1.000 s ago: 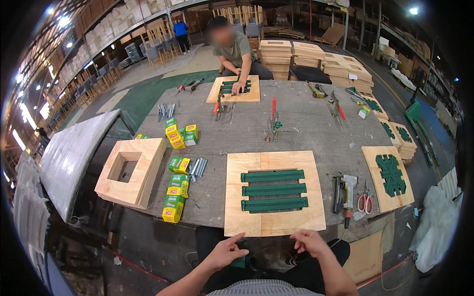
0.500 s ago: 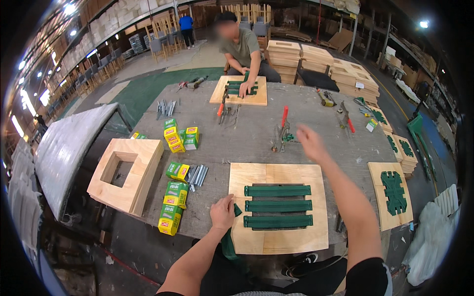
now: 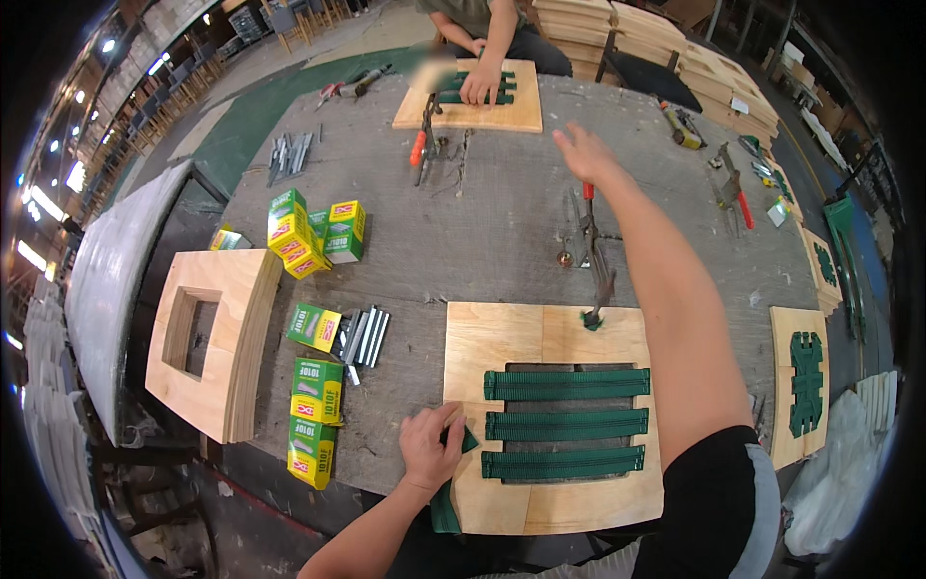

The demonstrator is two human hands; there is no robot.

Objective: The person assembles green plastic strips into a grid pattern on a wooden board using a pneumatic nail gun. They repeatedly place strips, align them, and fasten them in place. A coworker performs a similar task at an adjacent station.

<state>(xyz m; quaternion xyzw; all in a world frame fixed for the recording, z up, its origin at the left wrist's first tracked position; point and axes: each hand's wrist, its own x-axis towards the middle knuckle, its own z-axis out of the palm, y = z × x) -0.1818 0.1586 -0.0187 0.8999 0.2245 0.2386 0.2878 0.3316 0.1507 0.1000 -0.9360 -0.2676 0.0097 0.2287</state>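
Observation:
My left hand (image 3: 431, 446) is closed on the end of a green webbing strap (image 3: 445, 510) at the left edge of a plywood frame (image 3: 550, 508). The strap hangs over the near edge of the table. Three parallel green webbing strips (image 3: 566, 425) cross the frame's opening. Farther out, my right hand (image 3: 585, 156) is stretched over the table, fingers extended and holding nothing. Just below it is a red-handled metal tool (image 3: 591, 241); its near end, with a scrap of green on it, overlaps the frame's far edge.
Green-and-yellow boxes (image 3: 315, 391) and metal staple strips (image 3: 365, 335) lie left, beside stacked wooden frames (image 3: 212, 357). Across the table (image 3: 405, 280), a person's hand (image 3: 479, 85) works on another webbed board (image 3: 521, 111). Another red-handled tool (image 3: 735, 188) and a finished webbed board (image 3: 786, 439) lie right.
My right arm has reached farther forward, past the red-handled tool. The view has tilted down and come closer to the table. My left hand stays at the strap by the frame's left edge.

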